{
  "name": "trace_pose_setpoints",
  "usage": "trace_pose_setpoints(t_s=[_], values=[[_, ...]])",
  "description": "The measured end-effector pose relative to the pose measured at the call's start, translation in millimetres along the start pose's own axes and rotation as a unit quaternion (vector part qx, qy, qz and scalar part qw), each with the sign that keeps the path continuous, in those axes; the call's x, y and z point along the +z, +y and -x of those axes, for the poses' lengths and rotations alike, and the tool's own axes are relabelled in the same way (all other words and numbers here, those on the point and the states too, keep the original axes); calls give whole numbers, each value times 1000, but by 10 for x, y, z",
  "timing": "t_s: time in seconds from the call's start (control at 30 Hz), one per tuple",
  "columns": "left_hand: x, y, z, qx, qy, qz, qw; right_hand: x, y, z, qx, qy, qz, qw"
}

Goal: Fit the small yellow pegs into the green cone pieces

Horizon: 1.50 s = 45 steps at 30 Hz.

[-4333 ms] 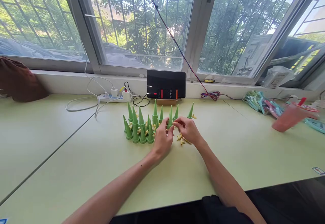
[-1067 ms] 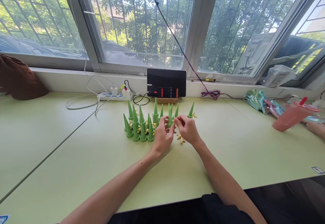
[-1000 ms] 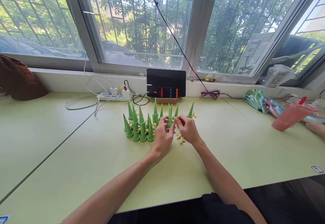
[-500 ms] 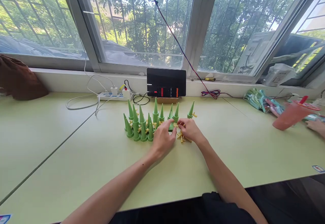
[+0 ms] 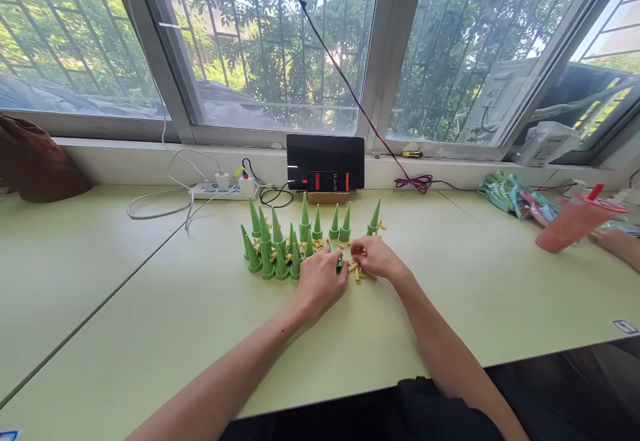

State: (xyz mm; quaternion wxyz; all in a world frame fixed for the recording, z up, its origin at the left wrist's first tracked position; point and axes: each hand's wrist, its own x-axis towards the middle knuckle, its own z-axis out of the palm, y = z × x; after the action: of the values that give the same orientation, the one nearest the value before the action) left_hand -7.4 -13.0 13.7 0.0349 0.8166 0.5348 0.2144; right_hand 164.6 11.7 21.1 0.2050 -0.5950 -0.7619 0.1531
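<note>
In the head view my left hand is closed around a green plastic spike, which lies tilted and is mostly hidden by the fingers. My right hand is just to its right, fingers pinched together; whatever may be between them is hidden. Below the right fingertips is a small pile of yellow plastic fittings. More yellow fittings lie among the spikes. Several green cone-shaped spikes stand point up to the left and behind my hands. One spike with a yellow fitting at its side stands apart, behind my right hand.
A dark tablet leans at the back with a phone showing a timer before it. A power strip with cables lies left. To the right are a red cup, plastic-wrapped packs and another person's hand.
The spike in my left hand has gone from upright to tilted and lower, with the fingers closing around it. My right hand has drawn slightly away from it, toward the yellow pile.
</note>
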Motion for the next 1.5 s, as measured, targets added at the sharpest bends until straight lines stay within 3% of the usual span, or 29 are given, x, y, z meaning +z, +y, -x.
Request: trace_pose_setpoints(t_s=[0.33, 0.97, 1.27, 1.5], values=[[9, 9, -9, 34, 81, 73, 993, -62, -26, 38, -2, -13, -2, 1000], [38, 4, -12, 51, 92, 107, 989, -22, -31, 29, 30, -48, -17, 998], [44, -12, -40, 50, 108, 131, 984, -21, -58, 26, 8, 25, -26, 999], [25, -1, -46, 38, 120, 156, 980, -50, -177, 40, -54, 86, -92, 991]])
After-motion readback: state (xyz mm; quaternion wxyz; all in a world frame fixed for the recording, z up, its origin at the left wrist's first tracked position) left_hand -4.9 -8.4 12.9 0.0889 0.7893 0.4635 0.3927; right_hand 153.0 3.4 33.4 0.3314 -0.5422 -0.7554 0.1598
